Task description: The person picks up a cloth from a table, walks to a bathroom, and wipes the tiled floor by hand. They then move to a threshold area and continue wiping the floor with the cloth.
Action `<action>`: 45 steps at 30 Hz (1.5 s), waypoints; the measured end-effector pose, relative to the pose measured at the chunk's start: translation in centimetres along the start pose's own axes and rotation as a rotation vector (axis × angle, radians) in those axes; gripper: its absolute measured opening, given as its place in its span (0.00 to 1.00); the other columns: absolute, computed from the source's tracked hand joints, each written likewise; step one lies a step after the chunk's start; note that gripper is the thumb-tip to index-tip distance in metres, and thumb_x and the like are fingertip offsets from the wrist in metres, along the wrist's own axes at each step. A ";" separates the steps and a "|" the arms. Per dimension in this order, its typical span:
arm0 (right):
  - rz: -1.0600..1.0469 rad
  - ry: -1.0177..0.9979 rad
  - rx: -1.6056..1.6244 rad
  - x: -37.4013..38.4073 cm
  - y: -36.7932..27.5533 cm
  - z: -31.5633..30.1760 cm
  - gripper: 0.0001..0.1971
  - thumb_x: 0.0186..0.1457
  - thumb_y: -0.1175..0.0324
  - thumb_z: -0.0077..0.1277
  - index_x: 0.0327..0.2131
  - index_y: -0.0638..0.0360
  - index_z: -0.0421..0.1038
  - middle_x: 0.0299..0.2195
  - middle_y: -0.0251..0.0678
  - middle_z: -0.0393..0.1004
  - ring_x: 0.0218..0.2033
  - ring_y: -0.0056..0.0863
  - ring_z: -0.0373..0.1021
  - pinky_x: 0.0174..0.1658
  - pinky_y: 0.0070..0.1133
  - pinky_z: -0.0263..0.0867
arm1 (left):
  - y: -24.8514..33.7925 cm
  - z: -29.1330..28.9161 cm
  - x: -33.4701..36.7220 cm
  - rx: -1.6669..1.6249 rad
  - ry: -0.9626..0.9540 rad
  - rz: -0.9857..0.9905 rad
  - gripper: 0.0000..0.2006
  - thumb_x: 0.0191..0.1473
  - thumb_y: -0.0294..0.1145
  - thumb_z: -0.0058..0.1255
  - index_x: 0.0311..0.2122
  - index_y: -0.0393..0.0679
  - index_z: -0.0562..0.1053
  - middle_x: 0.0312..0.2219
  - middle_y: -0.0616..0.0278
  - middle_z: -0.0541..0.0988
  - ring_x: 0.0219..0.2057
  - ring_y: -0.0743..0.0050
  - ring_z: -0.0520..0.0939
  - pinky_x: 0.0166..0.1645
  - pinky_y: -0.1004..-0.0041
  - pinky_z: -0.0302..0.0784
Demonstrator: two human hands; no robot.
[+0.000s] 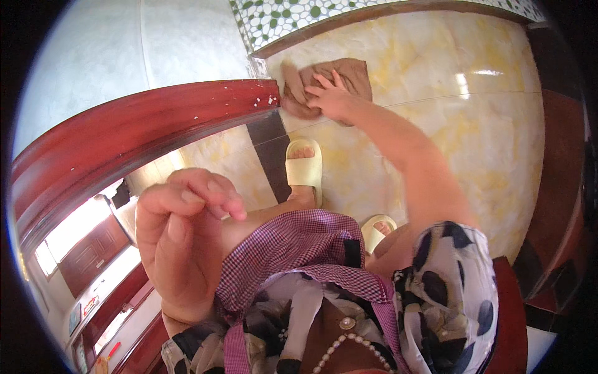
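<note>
"How many of each kind did you count?"
"One crumpled brown fabric cloth (355,73), on the far side, and two bare hands (187,218) (333,100)."
"What else was there?"
"There were two pale-yellow open-toed slippers (304,170) (374,235), one purple-checked fabric apron (293,243) and one white-beaded necklace (358,338)."

The glossy cream-and-yellow floor (486,156) carries a crumpled brown cloth (356,80) (upper centre of the frame) and, lower, two pale-yellow slippers (303,170).
</note>
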State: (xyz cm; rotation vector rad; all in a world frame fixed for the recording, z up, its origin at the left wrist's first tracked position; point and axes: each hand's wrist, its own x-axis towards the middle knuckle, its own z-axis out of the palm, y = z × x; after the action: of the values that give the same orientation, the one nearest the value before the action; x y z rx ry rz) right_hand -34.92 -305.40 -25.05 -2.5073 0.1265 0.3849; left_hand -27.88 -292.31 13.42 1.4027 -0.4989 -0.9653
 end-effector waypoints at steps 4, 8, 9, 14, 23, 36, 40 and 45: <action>-0.115 -0.249 -0.100 -9.5 1.8 -2.3 0.16 0.47 0.60 0.45 0.42 0.44 0.69 0.56 0.28 0.51 0.61 0.37 0.37 0.57 0.53 0.28 | -1.2 -1.7 1.0 0.047 -0.057 0.020 0.10 0.54 0.32 0.41 0.37 0.36 0.66 0.31 0.52 0.71 0.32 0.64 0.71 0.38 0.69 0.66; 0.041 -0.260 -0.032 -13.8 2.9 -0.8 0.20 0.47 0.56 0.46 0.45 0.46 0.65 0.55 0.31 0.51 0.60 0.38 0.38 0.57 0.53 0.29 | -2.2 -2.5 1.5 -0.037 0.096 -0.033 0.11 0.55 0.31 0.39 0.39 0.35 0.67 0.32 0.54 0.70 0.32 0.67 0.71 0.38 0.70 0.66; 0.089 -0.208 -0.069 -13.3 2.5 -0.4 0.21 0.48 0.56 0.46 0.47 0.45 0.62 0.55 0.31 0.51 0.59 0.40 0.39 0.56 0.54 0.30 | -2.1 -2.7 1.4 -0.040 0.098 -0.033 0.11 0.55 0.31 0.39 0.39 0.35 0.67 0.32 0.54 0.70 0.32 0.67 0.71 0.38 0.70 0.66; 0.314 0.296 -0.242 -6.3 2.3 2.5 0.20 0.51 0.60 0.43 0.49 0.44 0.57 0.54 0.32 0.51 0.56 0.42 0.43 0.53 0.58 0.36 | -0.7 -1.9 -0.3 -0.015 0.059 0.033 0.09 0.55 0.33 0.40 0.36 0.39 0.66 0.29 0.57 0.69 0.30 0.66 0.70 0.35 0.70 0.65; 0.410 0.364 0.024 8.5 -3.0 -3.4 0.32 0.43 0.64 0.49 0.55 0.34 0.53 0.58 0.29 0.46 0.59 0.47 0.39 0.52 0.60 0.29 | 2.1 -1.5 -3.8 -0.023 0.257 -0.086 0.07 0.54 0.36 0.44 0.30 0.45 0.65 0.26 0.60 0.68 0.26 0.67 0.70 0.31 0.70 0.66; -0.018 -0.260 -0.113 -15.4 -0.4 0.5 0.30 0.39 0.62 0.53 0.51 0.30 0.60 0.58 0.28 0.45 0.61 0.39 0.34 0.57 0.51 0.32 | -0.4 -1.6 -1.0 -0.004 0.100 -0.067 0.09 0.53 0.33 0.43 0.34 0.38 0.66 0.27 0.56 0.68 0.29 0.65 0.69 0.34 0.70 0.66; 0.240 -0.283 0.005 -29.2 -1.5 6.1 0.33 0.42 0.56 0.51 0.54 0.28 0.53 0.59 0.27 0.42 0.61 0.38 0.32 0.57 0.51 0.32 | -2.7 -0.2 1.3 0.041 -0.062 -0.082 0.09 0.53 0.32 0.42 0.34 0.36 0.66 0.29 0.55 0.69 0.30 0.66 0.70 0.35 0.71 0.67; 0.615 0.090 -0.019 -37.2 -8.4 18.3 0.28 0.46 0.48 0.43 0.54 0.31 0.55 0.58 0.29 0.44 0.60 0.41 0.36 0.56 0.50 0.35 | -4.1 2.2 3.7 0.115 -0.187 -0.264 0.08 0.55 0.31 0.39 0.37 0.38 0.67 0.32 0.59 0.70 0.32 0.74 0.70 0.37 0.74 0.68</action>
State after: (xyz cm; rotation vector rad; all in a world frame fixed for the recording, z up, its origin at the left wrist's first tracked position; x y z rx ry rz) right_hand -73.35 -287.89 -23.61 -2.4579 0.9438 0.5127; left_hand -28.68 -296.19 8.96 1.5143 -0.5229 -1.3070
